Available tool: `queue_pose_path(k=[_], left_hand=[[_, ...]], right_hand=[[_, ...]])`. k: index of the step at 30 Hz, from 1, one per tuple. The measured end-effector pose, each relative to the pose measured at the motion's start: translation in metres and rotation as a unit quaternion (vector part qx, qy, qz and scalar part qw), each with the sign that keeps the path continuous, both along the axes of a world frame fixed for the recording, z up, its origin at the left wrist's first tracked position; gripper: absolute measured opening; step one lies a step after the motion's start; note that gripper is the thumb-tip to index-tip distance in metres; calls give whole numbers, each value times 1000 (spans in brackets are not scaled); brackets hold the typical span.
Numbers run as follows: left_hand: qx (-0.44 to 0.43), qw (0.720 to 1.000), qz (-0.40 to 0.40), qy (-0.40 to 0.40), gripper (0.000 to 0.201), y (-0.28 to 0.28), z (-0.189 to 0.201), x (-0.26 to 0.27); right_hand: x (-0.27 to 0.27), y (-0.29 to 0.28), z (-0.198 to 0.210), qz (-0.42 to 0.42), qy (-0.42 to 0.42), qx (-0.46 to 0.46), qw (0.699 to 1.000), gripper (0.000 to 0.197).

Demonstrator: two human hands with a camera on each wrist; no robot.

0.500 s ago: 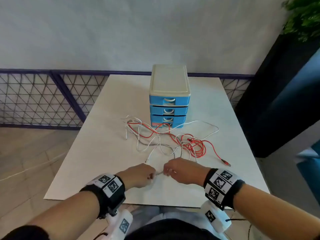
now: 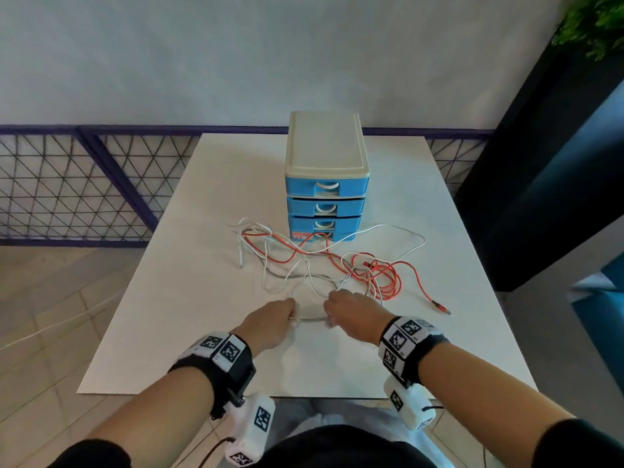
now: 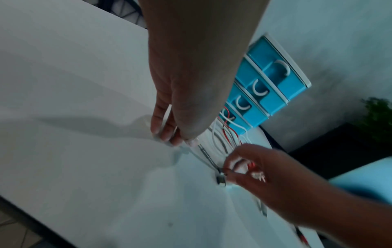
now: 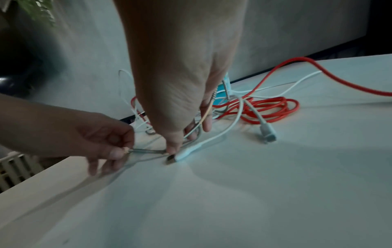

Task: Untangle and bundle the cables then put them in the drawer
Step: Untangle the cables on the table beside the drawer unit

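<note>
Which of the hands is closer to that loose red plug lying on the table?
The right hand. The red plug lies on the table just off to its right, with a gap between them. The left hand sits beyond the right hand, on the far side from the plug.
</note>
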State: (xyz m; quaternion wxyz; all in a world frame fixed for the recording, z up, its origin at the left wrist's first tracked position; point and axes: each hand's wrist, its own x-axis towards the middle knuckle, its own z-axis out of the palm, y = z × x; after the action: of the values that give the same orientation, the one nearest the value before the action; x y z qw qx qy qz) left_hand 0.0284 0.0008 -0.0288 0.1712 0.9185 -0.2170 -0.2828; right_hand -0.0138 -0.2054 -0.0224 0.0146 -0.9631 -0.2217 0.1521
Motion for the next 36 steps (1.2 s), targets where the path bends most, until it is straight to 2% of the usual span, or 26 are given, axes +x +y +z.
queue_pose_path(k=[2,4,7,9,11,13,16,17,18,19,20,21,23,24,26,28,31,33,36], left_hand=[[-43,998,49,7,13,12,2,5],[-87,991,99,9,16,23,5,8],[-159,971,177,6,21,35,10,13],[-225,948,222,19,18,38,16,18],[-316,909,269,44,13,35,25,21],[-400,859,311,72,7,29,38,22],[-498,787,335,144,9,18,51,23],[-520,770,332,160,12,14,55,23],[-532,766,323,164,16,10,58,24],[-531,774,308,155,20,4,59,25],[-514,797,287,135,23,-2,61,24],[-479,832,258,104,24,-8,62,24],[-376,911,166,33,20,-20,58,24],[-318,942,106,2,15,-26,53,22],[-196,980,-19,-31,5,-38,41,18],[-99,989,-103,-45,9,-49,29,11],[-17,991,-116,-59,27,-60,14,5],[3,990,-129,-64,29,-60,7,3],[-4,987,-147,-59,16,-57,1,5]], right_hand=[[2,-9,6,-43,-7,44,998,26],[4,-17,21,-147,11,128,981,31],[12,-26,42,-258,-22,257,931,13],[17,-30,55,-316,-49,373,871,11],[22,-32,69,-370,-20,499,784,14],[25,-34,78,-388,29,560,732,16],[26,-34,82,-361,82,606,704,18],[26,-35,81,-349,90,616,700,20],[26,-34,81,-339,94,622,699,21],[27,-33,80,-335,93,620,703,22],[28,-32,81,-336,90,615,707,22],[29,-31,82,-340,84,605,715,22],[30,-30,83,-344,69,575,739,23],[30,-30,83,-341,60,561,752,23],[30,-30,81,-330,51,539,773,18],[29,-32,80,-324,51,512,794,16],[25,-36,82,-327,50,485,809,18],[22,-41,82,-330,42,464,821,17],[20,-49,79,-343,33,402,848,18]])
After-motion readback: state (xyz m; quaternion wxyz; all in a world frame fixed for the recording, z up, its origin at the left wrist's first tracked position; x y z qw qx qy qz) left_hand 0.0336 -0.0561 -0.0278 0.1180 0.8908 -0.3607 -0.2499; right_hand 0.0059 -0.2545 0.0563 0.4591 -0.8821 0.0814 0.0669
